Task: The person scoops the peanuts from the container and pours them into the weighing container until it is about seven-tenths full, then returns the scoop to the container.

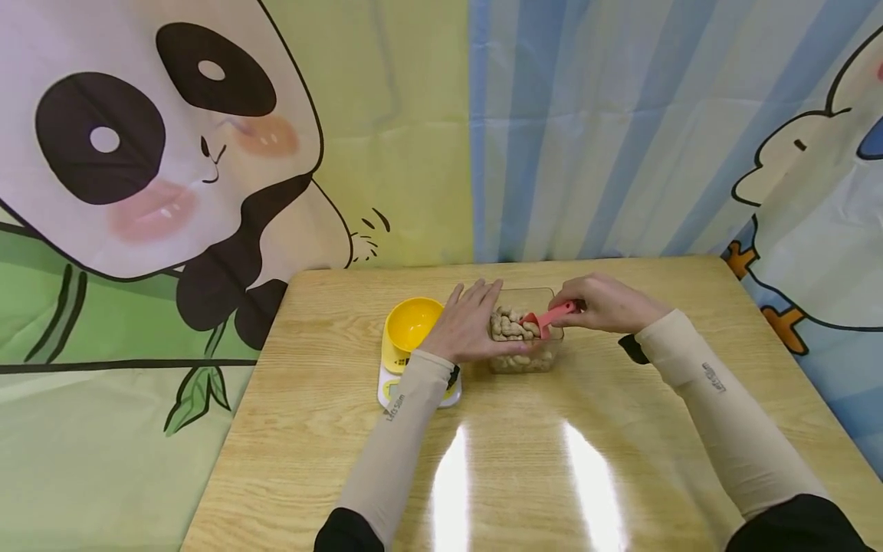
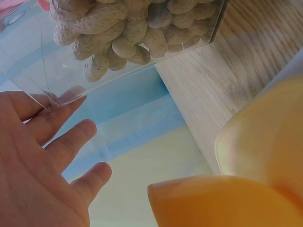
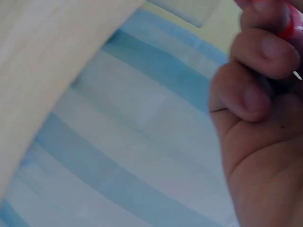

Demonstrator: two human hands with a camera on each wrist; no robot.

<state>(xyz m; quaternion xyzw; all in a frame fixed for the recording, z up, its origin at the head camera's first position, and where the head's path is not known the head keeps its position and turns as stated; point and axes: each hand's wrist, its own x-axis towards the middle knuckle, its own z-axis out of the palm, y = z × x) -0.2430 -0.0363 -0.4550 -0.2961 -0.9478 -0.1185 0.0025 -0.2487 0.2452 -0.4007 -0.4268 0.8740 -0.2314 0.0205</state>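
A clear box (image 1: 524, 368) stands near the table's far middle, partly filled with unshelled peanuts (image 1: 510, 325). My left hand (image 1: 472, 326) touches its left side, fingers fairly straight and spread, with the thumb along the near side. In the left wrist view, fingertips meet the box corner, and peanuts (image 2: 135, 33) show through the wall. My right hand (image 1: 600, 300) grips the handle of a pink-red scoop (image 1: 552, 313) whose head is down among the peanuts. In the right wrist view, curled fingers (image 3: 267, 52) wrap the handle, mostly hidden.
Left of the box, a yellow bowl (image 1: 414, 322) sits on a white and yellow kitchen scale (image 1: 451, 397), partly hidden by my left wrist. The wooden table (image 1: 331, 460) ends at a printed cloth backdrop (image 1: 414, 153) behind it.
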